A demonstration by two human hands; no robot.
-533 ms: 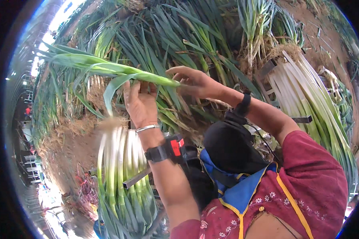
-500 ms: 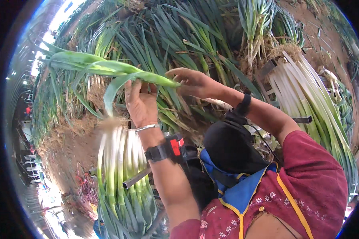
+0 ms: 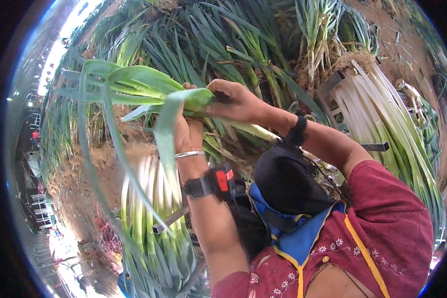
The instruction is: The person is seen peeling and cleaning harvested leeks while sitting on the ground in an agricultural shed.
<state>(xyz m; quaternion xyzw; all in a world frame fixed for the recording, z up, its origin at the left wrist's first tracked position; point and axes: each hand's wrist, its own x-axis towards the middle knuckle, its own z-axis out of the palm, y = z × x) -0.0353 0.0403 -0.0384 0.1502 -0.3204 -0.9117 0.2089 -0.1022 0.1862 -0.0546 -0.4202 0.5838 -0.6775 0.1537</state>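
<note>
A leek (image 3: 144,89) with broad green leaves lies across in front of me, its leaf tips fanning out to the left. My left hand (image 3: 187,131) grips it from below, the fingers partly hidden behind a folded-down leaf. My right hand (image 3: 239,103) closes on the leaf bases at the right, thumb and fingers pinched together. Several long leaves bend down past my left wrist. A pale stalk (image 3: 256,131) runs below my right hand; I cannot tell whether it belongs to the held leek.
Bundled leeks with white shanks (image 3: 151,198) rest on a metal rack bar (image 3: 171,219) at lower left. Another white-shanked bundle (image 3: 372,109) lies on a rack at right. A large heap of unpeeled leeks (image 3: 223,39) spreads across the far side, over brown soil (image 3: 79,198).
The leek's leaves have spread and folded over, several now hanging down across my left wrist. My left hand has shifted right, and my right hand has closed on the leaf bases.
</note>
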